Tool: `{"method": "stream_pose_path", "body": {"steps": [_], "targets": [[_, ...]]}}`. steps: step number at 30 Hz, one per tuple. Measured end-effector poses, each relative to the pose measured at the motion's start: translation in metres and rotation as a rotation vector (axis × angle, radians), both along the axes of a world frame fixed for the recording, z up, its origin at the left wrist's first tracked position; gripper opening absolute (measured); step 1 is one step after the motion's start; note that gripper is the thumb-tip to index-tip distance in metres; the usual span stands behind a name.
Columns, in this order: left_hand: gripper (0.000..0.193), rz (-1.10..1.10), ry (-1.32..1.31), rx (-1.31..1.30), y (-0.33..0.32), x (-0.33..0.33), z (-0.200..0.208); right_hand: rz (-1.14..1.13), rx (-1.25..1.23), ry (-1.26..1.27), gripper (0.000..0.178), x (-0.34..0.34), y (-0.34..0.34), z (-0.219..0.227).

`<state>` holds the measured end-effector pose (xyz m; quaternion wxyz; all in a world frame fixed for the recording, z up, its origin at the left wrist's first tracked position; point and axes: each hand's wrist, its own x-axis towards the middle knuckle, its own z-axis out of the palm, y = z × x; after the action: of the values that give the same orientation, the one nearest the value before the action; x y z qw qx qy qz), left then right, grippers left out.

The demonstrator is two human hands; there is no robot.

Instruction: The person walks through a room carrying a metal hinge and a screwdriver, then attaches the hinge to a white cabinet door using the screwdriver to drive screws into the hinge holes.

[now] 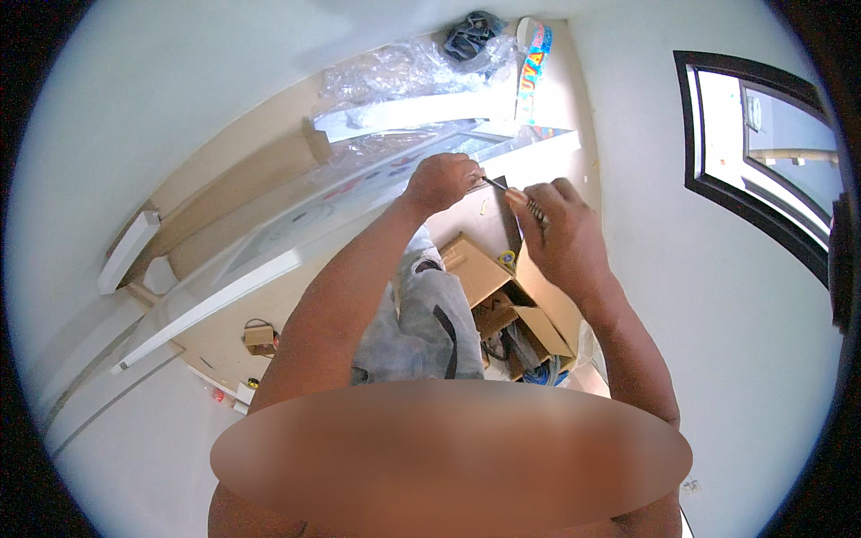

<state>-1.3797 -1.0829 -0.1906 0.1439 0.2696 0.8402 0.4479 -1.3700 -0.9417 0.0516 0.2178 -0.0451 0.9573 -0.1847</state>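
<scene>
My right hand (pixel 563 231) is closed round the handle of a screwdriver (pixel 495 184), whose dark shaft points left toward my other hand. My left hand (pixel 443 183) is closed, its fingertips pinched near the screwdriver's tip; what they hold is too small to make out. Both hands are above the end of a long white panel-like unit (pixel 211 316) with a glossy surface that stretches away to the left. Below my right hand stands an open cardboard box (pixel 477 269), with a small yellow round item (pixel 508 258) near its flap.
Blue and grey cables (pixel 541 371) lie in the box. Clear plastic wrap (pixel 395 73), a dark bundle (pixel 473 36) and a colourful printed strip (pixel 534 72) lie at the far wall. A small brown box (pixel 260 337) is at left. A dark-framed window (pixel 692 121) is at right.
</scene>
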Motion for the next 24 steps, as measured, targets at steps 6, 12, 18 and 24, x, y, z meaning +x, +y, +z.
{"method": "stream_pose_path", "body": {"steps": [6,12,18,24], "targets": [[0.019,-0.022,0.109,-0.035,-0.002,0.001,0.01,-0.152,-0.011,0.07,0.024,0.002,-0.004,-0.008],[0.025,-0.017,0.276,-0.065,-0.001,0.003,0.013,-0.167,-0.037,0.055,0.021,-0.003,-0.01,-0.008],[0.026,-0.028,0.312,-0.068,0.002,0.007,0.008,-0.185,0.002,0.009,0.022,-0.001,-0.012,-0.008],[0.027,-0.026,0.332,-0.01,0.002,0.007,0.008,-0.187,0.019,0.052,0.025,-0.004,-0.016,-0.01]]}}
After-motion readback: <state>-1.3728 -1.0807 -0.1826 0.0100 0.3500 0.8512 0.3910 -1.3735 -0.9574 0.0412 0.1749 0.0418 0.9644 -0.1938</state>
